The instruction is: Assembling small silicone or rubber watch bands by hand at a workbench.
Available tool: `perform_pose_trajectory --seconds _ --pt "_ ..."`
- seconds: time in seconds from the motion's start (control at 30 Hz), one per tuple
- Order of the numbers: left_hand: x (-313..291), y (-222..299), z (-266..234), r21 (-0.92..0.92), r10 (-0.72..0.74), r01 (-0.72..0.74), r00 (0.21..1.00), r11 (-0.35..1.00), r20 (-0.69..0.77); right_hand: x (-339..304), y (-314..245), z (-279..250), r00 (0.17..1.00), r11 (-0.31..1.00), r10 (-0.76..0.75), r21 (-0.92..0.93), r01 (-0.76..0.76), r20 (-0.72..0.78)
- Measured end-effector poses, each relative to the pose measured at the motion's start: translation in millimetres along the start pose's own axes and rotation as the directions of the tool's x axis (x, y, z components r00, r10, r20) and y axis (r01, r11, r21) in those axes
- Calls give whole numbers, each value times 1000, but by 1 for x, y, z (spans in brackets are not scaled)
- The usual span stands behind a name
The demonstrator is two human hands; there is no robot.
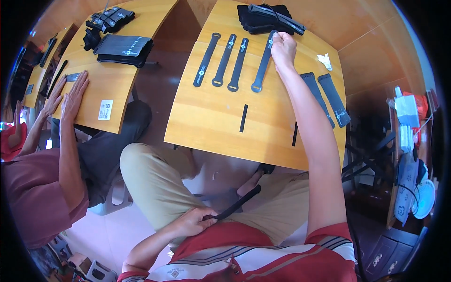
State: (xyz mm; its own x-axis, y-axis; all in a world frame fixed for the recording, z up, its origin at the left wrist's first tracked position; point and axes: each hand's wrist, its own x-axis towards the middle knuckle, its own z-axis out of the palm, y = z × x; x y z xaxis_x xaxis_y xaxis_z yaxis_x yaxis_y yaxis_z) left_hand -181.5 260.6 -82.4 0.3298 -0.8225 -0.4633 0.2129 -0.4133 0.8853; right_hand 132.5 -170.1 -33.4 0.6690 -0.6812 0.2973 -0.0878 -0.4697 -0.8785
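Low in front of my lap, my left hand [194,222] is closed round one end of a black strap [238,202] that points up and right. My right arm reaches across the table [202,127]. At its far side my right hand [283,49] pinches the upper end of a grey strap [263,66] with a slotted lower end, which lies along the wood. To the left of it are three similar slotted straps, the nearest being a dark strap [238,66]. A short black strip [244,118] lies closer to me, and another black strip [294,135] is beside my forearm.
A pile of black straps [263,21] sits at the table's back edge. Right of my arm are flat strap bundles [334,98] and a crumpled white scrap [324,61]. On the left, a co-worker's hands [73,96] rest on another table with a strap stack [124,49].
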Motion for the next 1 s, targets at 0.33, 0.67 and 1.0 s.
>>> perform_pose_trajectory --seconds 0.33,0.67,1.0 --pt "6 6 -3 -8 -7 7 999 1000 -38 -13 -11 20 996 802 -48 -591 86 80" --pt "8 10 0 -17 -34 34 999 999 -14 -6 -4 8 988 794 -100 -589 153 121" --pt "12 2 12 -299 -24 -5 995 954 -93 -246 -81 -135 678 977 -97 -59 203 729"
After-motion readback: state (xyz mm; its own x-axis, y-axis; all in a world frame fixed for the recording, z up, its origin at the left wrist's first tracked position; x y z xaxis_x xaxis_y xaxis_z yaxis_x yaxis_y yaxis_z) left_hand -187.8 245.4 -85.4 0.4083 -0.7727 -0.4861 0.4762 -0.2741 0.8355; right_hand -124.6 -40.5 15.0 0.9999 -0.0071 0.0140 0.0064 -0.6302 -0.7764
